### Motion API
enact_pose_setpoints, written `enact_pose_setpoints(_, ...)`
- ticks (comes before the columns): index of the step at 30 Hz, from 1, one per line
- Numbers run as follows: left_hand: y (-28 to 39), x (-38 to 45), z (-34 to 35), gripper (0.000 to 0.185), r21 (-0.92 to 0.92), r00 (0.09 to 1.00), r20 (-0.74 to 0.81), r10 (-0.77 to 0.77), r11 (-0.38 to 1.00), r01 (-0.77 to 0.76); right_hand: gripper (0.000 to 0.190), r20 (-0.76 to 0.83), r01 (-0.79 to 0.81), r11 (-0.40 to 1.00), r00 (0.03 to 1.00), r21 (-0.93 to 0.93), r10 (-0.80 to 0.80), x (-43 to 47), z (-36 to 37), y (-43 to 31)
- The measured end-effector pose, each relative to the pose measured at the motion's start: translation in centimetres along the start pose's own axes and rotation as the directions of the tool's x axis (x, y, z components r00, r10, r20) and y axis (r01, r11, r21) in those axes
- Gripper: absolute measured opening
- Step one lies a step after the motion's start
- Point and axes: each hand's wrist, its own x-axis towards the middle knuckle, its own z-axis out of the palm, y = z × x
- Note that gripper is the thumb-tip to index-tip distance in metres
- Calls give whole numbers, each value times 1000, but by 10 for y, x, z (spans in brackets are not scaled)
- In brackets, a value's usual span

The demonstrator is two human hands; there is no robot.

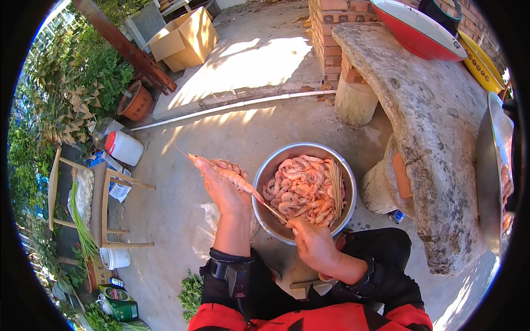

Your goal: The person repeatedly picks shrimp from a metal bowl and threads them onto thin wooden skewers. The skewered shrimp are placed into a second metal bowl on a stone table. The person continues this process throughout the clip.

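My left hand (223, 188) is wrapped around a whole shrimp (236, 180), its head and long feelers pointing up and left. A thin wooden skewer (275, 212) runs from the shrimp's tail end down to my right hand (312, 240), which pinches its lower part. How deep the skewer sits inside the shrimp is hidden. Beneath and between my hands is a steel basin (352, 182) heaped with pinkish shrimp (296, 186). A bundle of wooden skewers (336, 188) rests along the right side of that heap.
To the right stands a rough stone table (430, 124) bearing a red enamel basin (418, 33) and a metal pan (488, 178). A wooden chair (101, 207) and a white tub (127, 148) are at left. Farther off are a cardboard box (186, 39) and a white pipe (232, 104).
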Motion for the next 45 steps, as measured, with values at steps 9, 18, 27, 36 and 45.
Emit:
enact_pose_setpoints(9, -5, 6, -7, 54, -26, 993, 100, -55, 998, 58, 23, 43, -80, 996, 996, 44, 78, -1, 0, 0)
enact_pose_setpoints(18, -5, 7, -8, 55, -32, 983, 173, -58, 997, 65, 21, 60, -99, 992, 994, 84, 94, 0, -4, -1)
enact_pose_setpoints(27, -2, 7, -8, 55, 2, 977, 203, -60, 998, 61, 19, 14, 4, 999, 1000, 32, -5, 4, -6, 5)
enact_pose_setpoints(36, 0, -3, -1, 54, -32, 984, 164, -72, 996, 78, 12, 15, -30, 998, 999, -49, 31, 7, -7, 9)
enact_pose_setpoints(45, 7, -9, 2, 53, -56, 974, 219, -51, 996, 65, 9, -21, 9, 999, 1000, -44, -10, 10, -7, 6)
